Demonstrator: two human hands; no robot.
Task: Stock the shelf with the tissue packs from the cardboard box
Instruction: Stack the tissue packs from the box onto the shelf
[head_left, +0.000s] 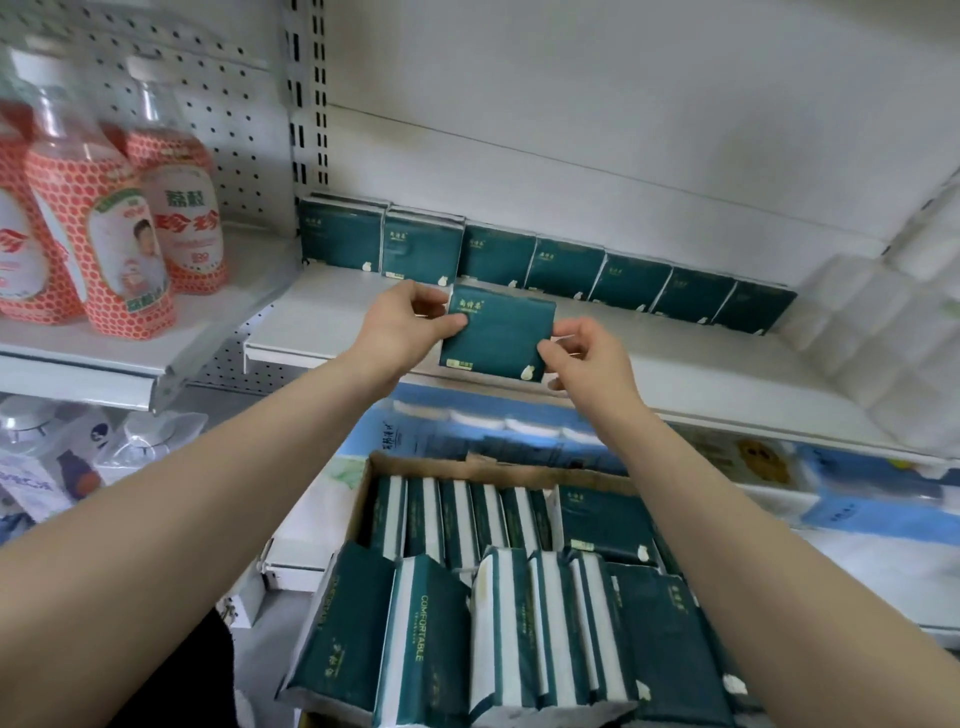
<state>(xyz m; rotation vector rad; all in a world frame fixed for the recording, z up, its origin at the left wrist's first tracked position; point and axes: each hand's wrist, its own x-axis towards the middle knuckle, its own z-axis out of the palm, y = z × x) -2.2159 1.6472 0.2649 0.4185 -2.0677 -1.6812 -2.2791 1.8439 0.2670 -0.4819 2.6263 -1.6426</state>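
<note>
A dark green tissue pack (496, 335) is held upright over the front part of the white shelf (332, 325). My left hand (402, 325) pinches its upper left edge, and my right hand (584, 358) pinches its lower right corner. Behind it, a row of several matching green packs (550, 267) stands along the shelf's back wall. Below, the open cardboard box (415, 465) holds many more green and white tissue packs (493, 613), most standing on edge.
Red-patterned drink bottles (104, 218) stand on the neighbouring shelf at left. White wrapped paper rolls (883, 332) fill the shelf's right end. Blue and white packaged goods (857, 493) lie on the lower shelf behind the box. A slotted upright post (309, 93) divides the shelves.
</note>
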